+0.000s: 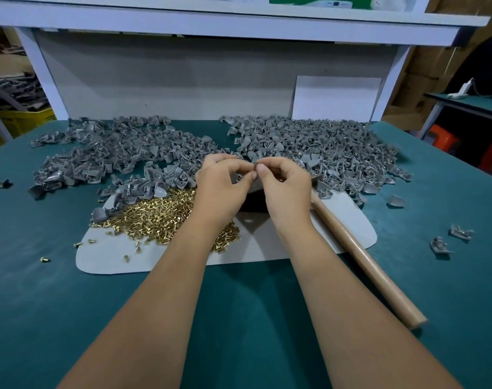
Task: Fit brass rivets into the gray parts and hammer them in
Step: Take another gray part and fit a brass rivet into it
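Observation:
My left hand [223, 182] and my right hand [285, 186] meet fingertip to fingertip above the pale mat [155, 259]. Their curled fingers pinch something small between them; what it is stays mostly hidden by the fingers. A heap of brass rivets [160, 214] lies on the mat just left of my left wrist. One spread of gray parts [113, 155] covers the table at the back left. A second pile of gray parts [323, 144] lies at the back right. A hammer's wooden handle [362, 259] lies on the table right of my right forearm, its head hidden behind my hand.
The green table [239, 318] has a few stray rivets [44, 259] at the left and loose gray parts [449, 238] at the right. A white shelf frame [211, 23] stands over the back edge. A yellow crate [23, 119] sits off the table's left.

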Action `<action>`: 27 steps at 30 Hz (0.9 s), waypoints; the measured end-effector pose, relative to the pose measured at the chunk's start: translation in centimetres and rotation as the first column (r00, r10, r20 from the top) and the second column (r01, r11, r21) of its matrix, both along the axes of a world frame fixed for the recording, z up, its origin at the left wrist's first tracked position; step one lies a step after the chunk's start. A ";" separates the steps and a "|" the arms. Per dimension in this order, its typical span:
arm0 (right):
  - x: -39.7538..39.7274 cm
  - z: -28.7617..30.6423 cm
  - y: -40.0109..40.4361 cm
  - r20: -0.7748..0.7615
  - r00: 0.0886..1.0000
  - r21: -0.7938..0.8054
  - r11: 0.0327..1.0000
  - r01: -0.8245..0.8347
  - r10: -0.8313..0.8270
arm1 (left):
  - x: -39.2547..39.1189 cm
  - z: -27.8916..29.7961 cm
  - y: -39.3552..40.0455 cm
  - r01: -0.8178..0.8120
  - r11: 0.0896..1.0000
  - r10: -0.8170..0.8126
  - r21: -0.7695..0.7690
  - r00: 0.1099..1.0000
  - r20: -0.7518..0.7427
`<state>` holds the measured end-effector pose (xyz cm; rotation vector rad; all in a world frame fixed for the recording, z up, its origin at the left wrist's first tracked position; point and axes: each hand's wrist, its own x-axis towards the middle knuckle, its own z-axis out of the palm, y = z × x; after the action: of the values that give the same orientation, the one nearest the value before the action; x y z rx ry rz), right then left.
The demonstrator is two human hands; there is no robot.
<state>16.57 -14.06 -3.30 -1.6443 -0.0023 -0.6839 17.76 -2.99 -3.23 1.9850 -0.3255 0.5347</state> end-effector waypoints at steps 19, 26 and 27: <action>0.5 -0.4 -0.4 -0.044 0.999 0.101 0.995 0.024 -0.020 | 1.6 -0.3 2.9 -0.362 0.922 0.347 -0.137 0.930 -0.124; 0.6 -0.4 -0.4 -0.045 0.997 0.102 0.993 0.060 -0.056 | 2.0 -0.1 4.6 -0.481 0.811 0.452 -0.333 0.877 -0.165; 0.6 -0.4 -0.4 -0.045 0.997 0.099 0.992 0.072 -0.068 | 1.9 -0.1 4.3 -0.427 0.862 0.405 -0.273 0.904 -0.135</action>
<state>17.16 -14.48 -3.72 -1.5676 0.1186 -0.6928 19.62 1.27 -3.33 1.7737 0.2322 0.7350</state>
